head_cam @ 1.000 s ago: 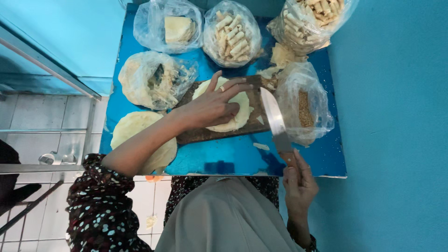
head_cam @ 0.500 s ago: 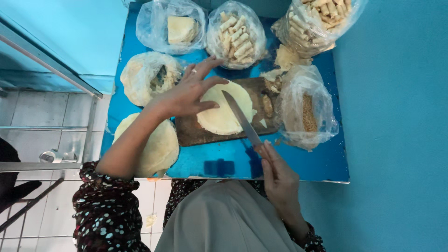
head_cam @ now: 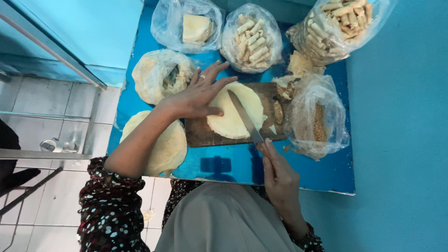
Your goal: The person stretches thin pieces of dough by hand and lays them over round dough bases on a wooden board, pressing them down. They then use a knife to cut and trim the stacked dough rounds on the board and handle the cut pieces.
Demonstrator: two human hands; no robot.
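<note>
A round pale dough sheet [head_cam: 233,123] lies on a dark wooden cutting board [head_cam: 201,134] on a small blue table [head_cam: 322,170]. My left hand [head_cam: 198,95] rests flat on the sheet's left edge, fingers spread, a ring on one finger. My right hand [head_cam: 277,175] grips the handle of a long knife [head_cam: 243,116], whose blade lies across the middle of the sheet, tip pointing away from me.
A stack of round sheets [head_cam: 163,144] sits left of the board. Clear bags hold more sheets [head_cam: 161,77], a folded wedge [head_cam: 195,28], rolled pastries [head_cam: 252,42] [head_cam: 338,23] and a brown filling [head_cam: 318,122]. Tiled floor lies left; a blue wall stands right.
The knife has swung from the board's right side onto the middle of the sheet. My left hand lifted, then settled on the sheet's left edge.
</note>
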